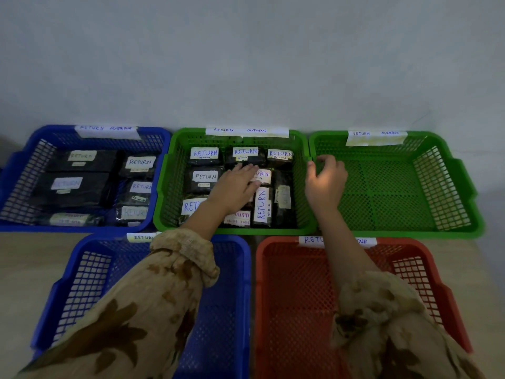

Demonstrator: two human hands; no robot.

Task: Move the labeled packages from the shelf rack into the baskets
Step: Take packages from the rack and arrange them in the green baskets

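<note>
Grey wall [246, 50], tan table [27, 269], five baskets [396, 233]; both hands [235, 184] loosely spread, empty.

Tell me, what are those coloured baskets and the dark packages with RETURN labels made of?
The baskets, like the empty green basket, look like moulded plastic: uniform bright colour and lattice walls. The dark packages seem wrapped in black plastic film, slightly shiny and creased. Their labels look like handwritten paper or tape; I cannot tell which.

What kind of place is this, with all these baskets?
Probably a returns sorting spot in a stockroom or small shop: plastic mesh baskets tagged "RETURN OVERDUE", dark wrapped packages labelled "RETURN", all on a pale wooden tabletop.
</note>
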